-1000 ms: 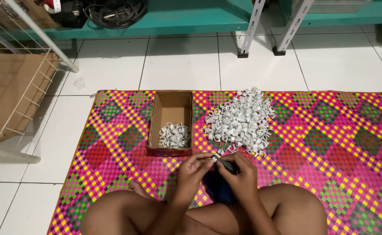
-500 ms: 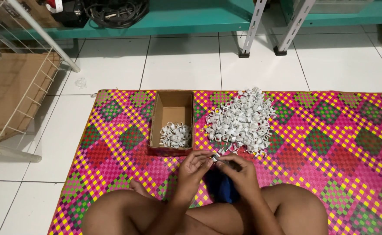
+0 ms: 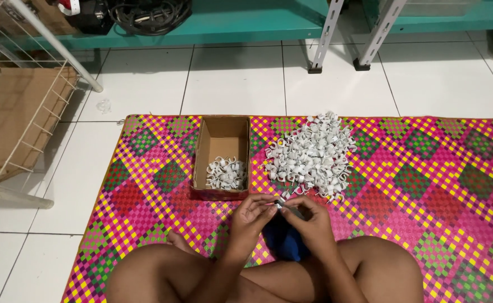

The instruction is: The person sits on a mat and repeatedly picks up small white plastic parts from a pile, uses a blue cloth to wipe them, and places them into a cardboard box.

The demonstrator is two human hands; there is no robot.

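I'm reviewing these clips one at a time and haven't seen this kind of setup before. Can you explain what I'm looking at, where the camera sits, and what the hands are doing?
There is no machine here. A person sits cross-legged on the floor, and the camera is worn on their head, looking down, so you see their own knees and both hands from above.

They sit on a woven mat with a pink, yellow and green pattern, laid on white floor tiles. On the mat stands an open cardboard box with a small heap of white clips inside. To its right lies a much larger loose pile of white clips.

The left hand and right hand meet in front of the body, pinching a small piece between their fingertips; it is too small to identify for certain. A dark blue thing lies under the hands.

A wire rack and teal shelving stand at the edges.
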